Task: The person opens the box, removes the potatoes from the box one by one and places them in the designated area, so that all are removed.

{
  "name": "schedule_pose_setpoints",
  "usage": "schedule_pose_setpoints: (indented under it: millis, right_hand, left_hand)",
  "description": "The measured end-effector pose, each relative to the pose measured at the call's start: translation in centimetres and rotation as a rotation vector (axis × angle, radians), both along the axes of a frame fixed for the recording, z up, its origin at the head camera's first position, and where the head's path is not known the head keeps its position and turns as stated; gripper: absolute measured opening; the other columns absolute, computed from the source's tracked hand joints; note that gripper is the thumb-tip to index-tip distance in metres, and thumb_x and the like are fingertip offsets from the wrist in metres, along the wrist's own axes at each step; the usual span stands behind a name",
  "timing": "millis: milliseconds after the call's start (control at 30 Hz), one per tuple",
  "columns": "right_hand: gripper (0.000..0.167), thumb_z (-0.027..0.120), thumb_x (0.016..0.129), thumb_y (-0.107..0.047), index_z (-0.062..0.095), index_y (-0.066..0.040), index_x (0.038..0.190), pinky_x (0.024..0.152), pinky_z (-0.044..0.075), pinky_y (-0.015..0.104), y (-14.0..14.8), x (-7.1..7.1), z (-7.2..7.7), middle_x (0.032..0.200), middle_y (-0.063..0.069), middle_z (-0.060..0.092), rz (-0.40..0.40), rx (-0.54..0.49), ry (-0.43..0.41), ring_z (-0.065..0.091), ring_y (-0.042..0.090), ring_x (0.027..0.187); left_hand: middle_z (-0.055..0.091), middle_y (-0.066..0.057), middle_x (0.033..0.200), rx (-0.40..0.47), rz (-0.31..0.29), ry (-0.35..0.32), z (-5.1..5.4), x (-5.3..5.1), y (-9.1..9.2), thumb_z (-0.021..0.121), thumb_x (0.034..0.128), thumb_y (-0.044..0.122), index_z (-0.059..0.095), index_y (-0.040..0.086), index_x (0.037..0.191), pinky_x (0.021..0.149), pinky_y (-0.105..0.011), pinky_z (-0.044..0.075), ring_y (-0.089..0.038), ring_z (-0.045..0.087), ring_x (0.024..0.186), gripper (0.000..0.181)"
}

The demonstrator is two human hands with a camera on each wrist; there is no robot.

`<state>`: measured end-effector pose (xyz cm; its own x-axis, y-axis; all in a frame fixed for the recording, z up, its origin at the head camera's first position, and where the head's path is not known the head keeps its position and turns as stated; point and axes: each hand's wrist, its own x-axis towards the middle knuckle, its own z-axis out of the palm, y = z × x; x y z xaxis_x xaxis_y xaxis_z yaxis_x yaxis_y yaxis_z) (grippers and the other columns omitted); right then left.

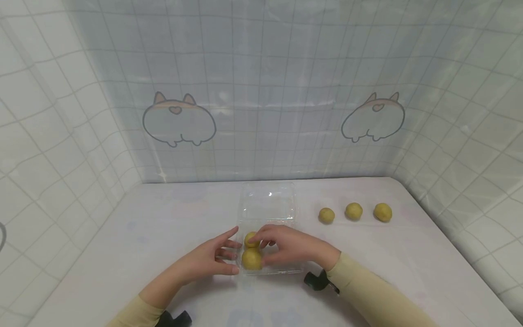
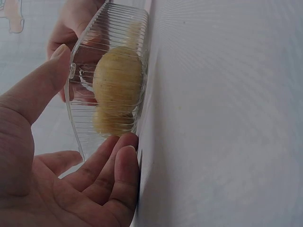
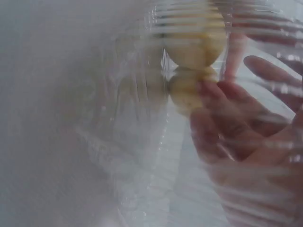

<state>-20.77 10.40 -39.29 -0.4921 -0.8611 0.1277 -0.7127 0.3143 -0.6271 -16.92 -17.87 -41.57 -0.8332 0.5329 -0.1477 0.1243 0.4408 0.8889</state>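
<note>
A clear plastic box (image 1: 282, 269) stands on the table with its lid (image 1: 268, 204) raised at the back. Inside, along its left side, are two yellow round fruits, a larger one (image 1: 251, 259) in front and a smaller one (image 1: 251, 240) behind. My left hand (image 1: 204, 260) touches the box's left wall with spread, relaxed fingers; the left wrist view shows the larger fruit (image 2: 118, 80) through the ribbed wall. My right hand (image 1: 291, 245) reaches into the box, fingertips on the smaller fruit (image 3: 187, 92), seen through the plastic in the right wrist view.
To the right of the box, three more yellow fruits lie in a row: one (image 1: 326, 215) nearest the lid, another (image 1: 353, 211) beside it and a third (image 1: 382, 212) farthest right. A tiled-pattern curtain rises behind the table (image 1: 163, 213) and along both sides.
</note>
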Motion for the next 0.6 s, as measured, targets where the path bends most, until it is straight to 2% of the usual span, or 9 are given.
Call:
schedule_pose_setpoints:
  millis: [267,600]
  right_hand:
    - [0.049,0.079,0.087,-0.022,0.062,-0.015,0.133,0.089,0.051,0.028,-0.44,-0.03,-0.52,0.122,-0.008,0.062,0.040,0.020,0.052,0.061,0.008,0.104]
    - [0.038,0.075,0.087,-0.011,0.068,-0.020,0.123,0.096,0.045,0.022,-0.76,-0.06,-0.62,0.123,-0.009,0.060,0.099,0.044,0.074,0.055,0.004,0.113]
  left_hand:
    - [0.054,-0.008,0.138,0.007,-0.007,0.013,-0.11,-0.06,-0.02,0.082,0.0829,0.029,0.021,0.017,0.159,0.095,-0.043,0.050,-0.022,0.059,0.116,0.099]
    - [0.054,-0.007,0.139,0.011,-0.003,0.002,-0.18,-0.08,-0.04,0.082,0.0829,0.029,0.021,0.018,0.159,0.093,-0.040,0.051,-0.022,0.059,0.116,0.099]
